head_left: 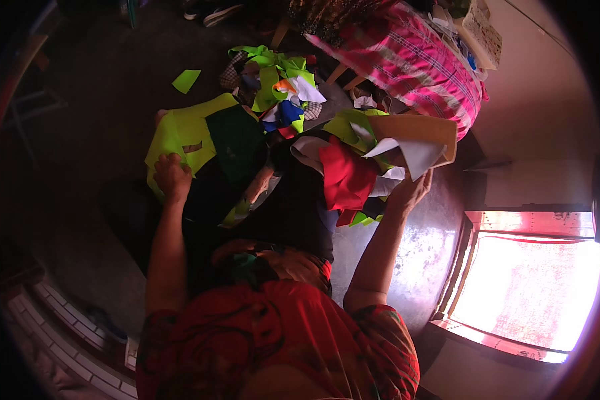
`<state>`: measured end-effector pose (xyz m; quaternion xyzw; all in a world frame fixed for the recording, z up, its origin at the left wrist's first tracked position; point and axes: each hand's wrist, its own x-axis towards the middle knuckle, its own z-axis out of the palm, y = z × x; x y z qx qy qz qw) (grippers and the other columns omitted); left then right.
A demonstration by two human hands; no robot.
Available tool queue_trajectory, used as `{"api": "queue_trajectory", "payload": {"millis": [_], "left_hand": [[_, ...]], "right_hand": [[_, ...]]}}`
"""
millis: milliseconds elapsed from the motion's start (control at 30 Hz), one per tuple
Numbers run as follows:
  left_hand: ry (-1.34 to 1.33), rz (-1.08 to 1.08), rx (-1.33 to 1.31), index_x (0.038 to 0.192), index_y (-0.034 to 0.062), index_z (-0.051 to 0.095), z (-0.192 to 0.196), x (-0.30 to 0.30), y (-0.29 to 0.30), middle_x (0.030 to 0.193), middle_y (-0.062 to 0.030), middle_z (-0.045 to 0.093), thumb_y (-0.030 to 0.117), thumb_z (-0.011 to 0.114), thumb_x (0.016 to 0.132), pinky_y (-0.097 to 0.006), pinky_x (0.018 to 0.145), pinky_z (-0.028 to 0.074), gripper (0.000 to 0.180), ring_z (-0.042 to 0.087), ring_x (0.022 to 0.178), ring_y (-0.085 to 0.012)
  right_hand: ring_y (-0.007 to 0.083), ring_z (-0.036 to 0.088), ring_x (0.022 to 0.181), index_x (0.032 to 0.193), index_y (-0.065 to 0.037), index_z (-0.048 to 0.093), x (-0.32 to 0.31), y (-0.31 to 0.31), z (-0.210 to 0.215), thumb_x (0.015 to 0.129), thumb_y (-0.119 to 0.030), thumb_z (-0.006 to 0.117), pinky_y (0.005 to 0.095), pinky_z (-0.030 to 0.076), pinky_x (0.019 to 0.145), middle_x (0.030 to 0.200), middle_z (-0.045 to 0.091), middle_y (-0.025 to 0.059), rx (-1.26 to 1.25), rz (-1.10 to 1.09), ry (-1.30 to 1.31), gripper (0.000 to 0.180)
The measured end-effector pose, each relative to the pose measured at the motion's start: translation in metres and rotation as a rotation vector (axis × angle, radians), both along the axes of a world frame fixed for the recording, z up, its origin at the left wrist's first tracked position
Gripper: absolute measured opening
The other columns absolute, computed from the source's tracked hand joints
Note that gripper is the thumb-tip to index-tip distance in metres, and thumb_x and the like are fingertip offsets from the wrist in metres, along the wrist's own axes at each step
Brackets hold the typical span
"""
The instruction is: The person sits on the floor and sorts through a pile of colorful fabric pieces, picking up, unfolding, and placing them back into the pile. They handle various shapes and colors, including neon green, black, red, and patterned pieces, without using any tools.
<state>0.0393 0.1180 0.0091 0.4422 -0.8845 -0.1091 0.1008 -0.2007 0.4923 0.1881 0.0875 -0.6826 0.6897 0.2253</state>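
Note:
My left hand [172, 177] is closed on the edge of a neon yellow fabric piece [165, 137], which spreads over my left knee and has a small opening in it. A dark green fabric piece [237, 143] lies against its right side. My right hand [412, 192] is raised at the right, its fingers pinching the lower corner of a whitish fabric piece [417, 153]. Behind that piece stands a brown cardboard box [440, 127]. Red cloth [345, 177] and a yellow-green scrap [347, 127] lie beside the box, over my right leg.
A heap of mixed fabric scraps [280, 87] lies on the floor ahead, with a loose neon scrap [187, 81] left of it. Pink checked cloth [413, 63] hangs over furniture at the far right. A bright window [527, 287] is at the right, shoes [220, 13] at the top.

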Motion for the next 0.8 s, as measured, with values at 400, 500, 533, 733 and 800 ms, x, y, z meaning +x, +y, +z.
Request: {"api": "queue_trajectory", "payload": {"millis": [400,500,533,733,800], "left_hand": [[0.01,0.004,-0.009,0.096,0.007,0.059,0.0,0.002,-0.002,0.106,-0.0121,0.052,0.017,0.07,0.075,-0.048,0.08,0.047,0.026,0.053,0.102,-0.0332],[0.045,-0.041,-0.022,0.095,0.0054,0.06,-0.001,0.004,-0.003,0.104,-0.0149,0.053,0.017,0.071,0.073,-0.048,0.081,0.047,0.027,0.054,0.098,-0.0339],[0.064,-0.088,-0.043,0.096,0.0055,0.06,0.009,0.004,0.0,0.105,-0.0146,0.053,0.016,0.073,0.072,-0.047,0.082,0.046,0.029,0.053,0.099,-0.0338],[0.708,-0.29,0.611,0.102,0.0044,0.061,0.046,-0.014,0.024,0.098,-0.0079,0.06,0.02,0.071,0.082,-0.033,0.081,0.045,0.028,0.058,0.092,-0.0223],[0.85,-0.369,1.413,0.114,0.0033,0.06,0.06,-0.007,0.033,0.108,-0.0046,0.061,0.032,0.062,0.09,-0.028,0.083,0.044,0.038,0.057,0.097,-0.0144]], "right_hand": [[0.0248,0.044,0.123,0.136,-0.006,0.04,0.002,0.011,-0.014,0.099,-0.039,0.042,0.0402,0.035,0.105,0.135,0.047,0.0083,-0.347,0.342,-0.143,0.049],[0.0281,0.04,0.13,0.142,-0.009,0.035,0.018,-0.019,-0.024,0.098,-0.045,0.04,0.0478,0.031,0.108,0.139,0.045,0.0085,-0.82,0.696,-0.446,0.057],[0.0298,0.04,0.13,0.142,-0.008,0.034,0.032,-0.035,-0.024,0.099,-0.045,0.039,0.0485,0.029,0.109,0.14,0.045,0.0099,-0.66,0.729,-0.453,0.057],[0.0307,0.044,0.127,0.14,-0.007,0.038,0.073,-0.108,-0.058,0.1,-0.041,0.037,0.0474,0.03,0.109,0.138,0.047,0.0112,-1.049,1.243,-0.832,0.053],[0.029,0.043,0.128,0.141,-0.005,0.036,0.088,-0.126,-0.062,0.096,-0.04,0.047,0.0446,0.028,0.111,0.138,0.048,0.0102,-0.931,1.202,-0.88,0.057]]}}
